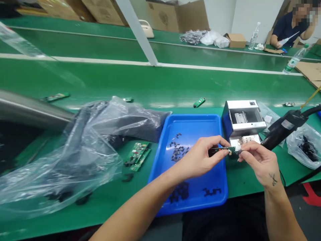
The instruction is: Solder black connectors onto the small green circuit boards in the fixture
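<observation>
My left hand [199, 157] is closed in a pinch on a small green circuit board [232, 149], held level above the right side of the blue tray [223, 187]. At the board's right end, my right hand [262, 162] has thumb and forefinger pressed together. Whatever sits between those fingertips is too small to name. Right behind the hands stands a silver and black bench machine [244, 115]. Small black plastic parts [179, 192] lie in several groups in the tray. Left of it, more circuit boards [137, 155] rest stacked on the green table.
A large clear plastic bag [100, 134] of dark parts covers the left. A black corded tool [286, 127] slants at the right, near a bag of black parts [307, 147]. One circuit board [199, 102] lies behind the tray. Across the bench sits another person [288, 31].
</observation>
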{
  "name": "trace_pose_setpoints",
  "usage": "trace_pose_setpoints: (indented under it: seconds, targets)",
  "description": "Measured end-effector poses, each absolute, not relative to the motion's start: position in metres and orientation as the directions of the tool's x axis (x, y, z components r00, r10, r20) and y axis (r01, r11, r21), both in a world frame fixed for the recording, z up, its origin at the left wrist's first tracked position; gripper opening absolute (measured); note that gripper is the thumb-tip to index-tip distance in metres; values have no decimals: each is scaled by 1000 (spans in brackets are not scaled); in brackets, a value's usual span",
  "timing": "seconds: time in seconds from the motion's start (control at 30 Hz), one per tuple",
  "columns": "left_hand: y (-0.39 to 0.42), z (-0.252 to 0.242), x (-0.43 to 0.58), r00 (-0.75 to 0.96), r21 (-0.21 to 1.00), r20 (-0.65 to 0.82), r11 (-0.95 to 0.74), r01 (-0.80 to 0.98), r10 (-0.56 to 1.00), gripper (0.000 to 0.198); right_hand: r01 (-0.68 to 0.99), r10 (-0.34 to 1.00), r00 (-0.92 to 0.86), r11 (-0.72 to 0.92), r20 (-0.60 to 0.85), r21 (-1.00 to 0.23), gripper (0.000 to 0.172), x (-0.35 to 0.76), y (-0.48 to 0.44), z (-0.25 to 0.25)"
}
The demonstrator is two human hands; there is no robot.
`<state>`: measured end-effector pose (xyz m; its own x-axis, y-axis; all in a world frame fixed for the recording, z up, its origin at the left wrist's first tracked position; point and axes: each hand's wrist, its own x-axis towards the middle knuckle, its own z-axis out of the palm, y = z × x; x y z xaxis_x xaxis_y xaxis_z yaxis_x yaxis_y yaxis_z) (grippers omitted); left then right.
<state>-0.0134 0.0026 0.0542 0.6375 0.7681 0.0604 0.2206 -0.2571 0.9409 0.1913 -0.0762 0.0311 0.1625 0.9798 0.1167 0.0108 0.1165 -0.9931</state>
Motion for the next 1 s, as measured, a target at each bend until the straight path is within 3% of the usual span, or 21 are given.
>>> trace_pose_setpoints:
  seconds: [0.27, 0.5, 0.8, 1.0]
  targets:
    - [-3, 53, -10, 647, 929, 31, -261, 263, 762, 15, 241, 973, 186, 86, 133, -967, 13, 191, -79, 28]
    - [-4, 49, -10, 654, 917, 28, -280, 285, 756, 16, 421, 943, 207, 155, 262, -894, 13, 186, -80, 26]
    - [-1, 43, -7, 681, 928, 43, -281, 243, 731, 17, 651, 831, 125, 344, 542, -677, 6, 184, -76, 11]
    - [7, 33, -3, 707, 918, 177, -373, 132, 685, 13, 747, 727, 16, 448, 687, -492, 14, 191, -72, -4]
